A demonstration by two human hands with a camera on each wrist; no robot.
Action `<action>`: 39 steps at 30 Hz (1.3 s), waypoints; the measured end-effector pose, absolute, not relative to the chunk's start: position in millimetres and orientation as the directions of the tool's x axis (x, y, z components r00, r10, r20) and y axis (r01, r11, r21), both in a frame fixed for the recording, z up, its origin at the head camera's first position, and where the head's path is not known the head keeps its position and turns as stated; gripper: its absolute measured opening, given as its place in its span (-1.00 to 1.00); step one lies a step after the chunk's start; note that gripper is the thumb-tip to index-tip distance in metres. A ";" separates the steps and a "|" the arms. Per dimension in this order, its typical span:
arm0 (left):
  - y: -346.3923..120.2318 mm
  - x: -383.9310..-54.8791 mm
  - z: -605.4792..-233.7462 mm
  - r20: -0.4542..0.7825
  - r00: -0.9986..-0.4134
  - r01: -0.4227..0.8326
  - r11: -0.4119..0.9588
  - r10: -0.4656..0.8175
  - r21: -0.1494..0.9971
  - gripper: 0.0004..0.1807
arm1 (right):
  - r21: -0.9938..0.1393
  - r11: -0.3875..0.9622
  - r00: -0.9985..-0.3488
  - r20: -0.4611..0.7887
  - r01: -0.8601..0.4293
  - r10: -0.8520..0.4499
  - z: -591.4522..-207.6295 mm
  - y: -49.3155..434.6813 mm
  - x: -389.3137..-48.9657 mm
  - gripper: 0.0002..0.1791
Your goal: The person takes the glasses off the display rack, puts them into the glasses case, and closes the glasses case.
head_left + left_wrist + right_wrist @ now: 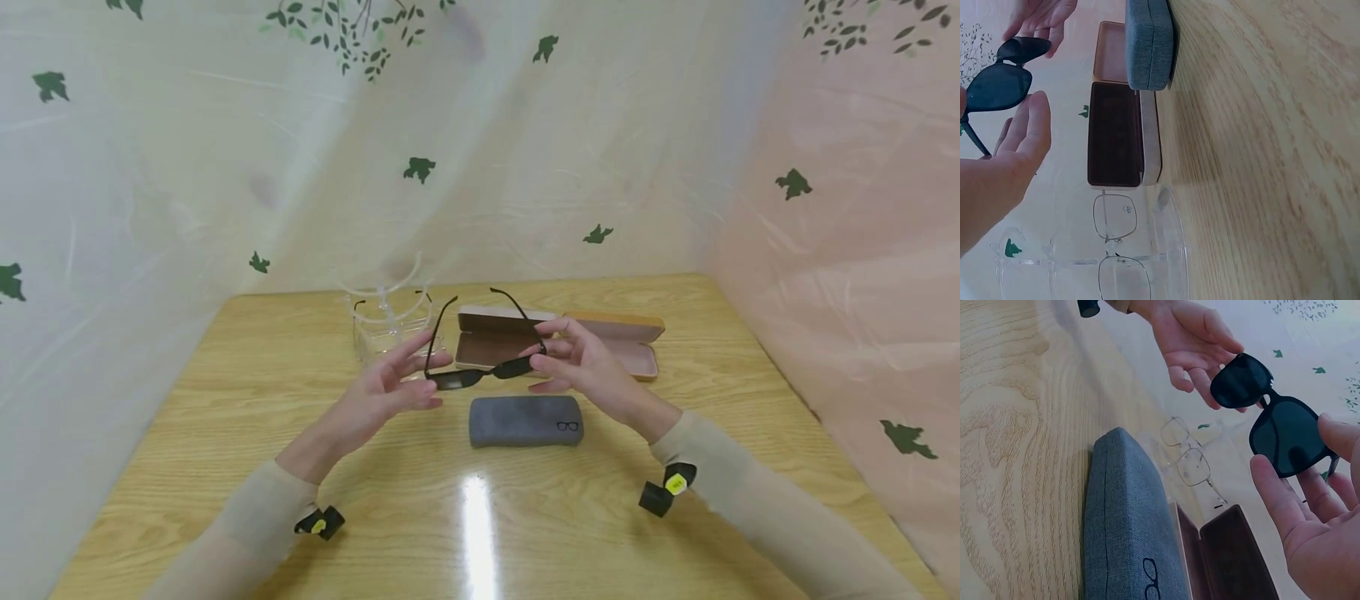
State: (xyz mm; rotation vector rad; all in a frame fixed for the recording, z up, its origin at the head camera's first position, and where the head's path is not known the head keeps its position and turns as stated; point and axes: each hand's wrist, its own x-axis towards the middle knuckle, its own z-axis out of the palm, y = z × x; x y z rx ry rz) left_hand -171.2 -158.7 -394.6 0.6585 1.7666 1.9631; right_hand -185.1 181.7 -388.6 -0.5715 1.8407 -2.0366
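Note:
Both hands hold a pair of black sunglasses point(457, 380) up above the table, its temples unfolded and pointing away from the person. My left hand point(381, 390) pinches the left end of the frame between thumb and fingers. At the other end, my right hand point(592, 367) grips the frame near the hinge, as the right wrist view also shows with the dark lenses point(1288, 434). Below the sunglasses lies a closed grey-blue glasses case point(525, 421) with a small glasses print on its lid.
Behind the hands stand two open glasses cases, one with a dark brown lining point(487, 350) and one orange and pink point(637, 358). To their left, a clear display stand point(375, 337) bears thin-framed glasses point(1115, 217). A leaf-patterned curtain point(510, 208) hangs behind the table point(187, 433).

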 end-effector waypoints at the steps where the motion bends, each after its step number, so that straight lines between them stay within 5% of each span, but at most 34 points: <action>1: -158.1 -170.9 -395.0 0.063 -0.808 0.000 -0.106 0.586 0.994 -0.21 | -0.994 -0.112 -0.862 0.070 -0.016 -0.502 -388.5 181.0 -185.0 -0.56; 12: -150.6 -168.9 -397.6 0.054 -0.840 -0.023 -0.134 0.540 0.991 -0.21 | -0.991 -0.136 -0.869 0.076 -0.010 -0.490 -390.9 179.7 -185.3 -0.58; 39: -147.3 -172.7 -400.2 0.072 -0.805 0.005 -0.115 0.589 0.993 -0.38 | -0.998 -0.054 -0.909 0.060 -0.041 -0.412 -395.8 181.9 -187.4 -0.48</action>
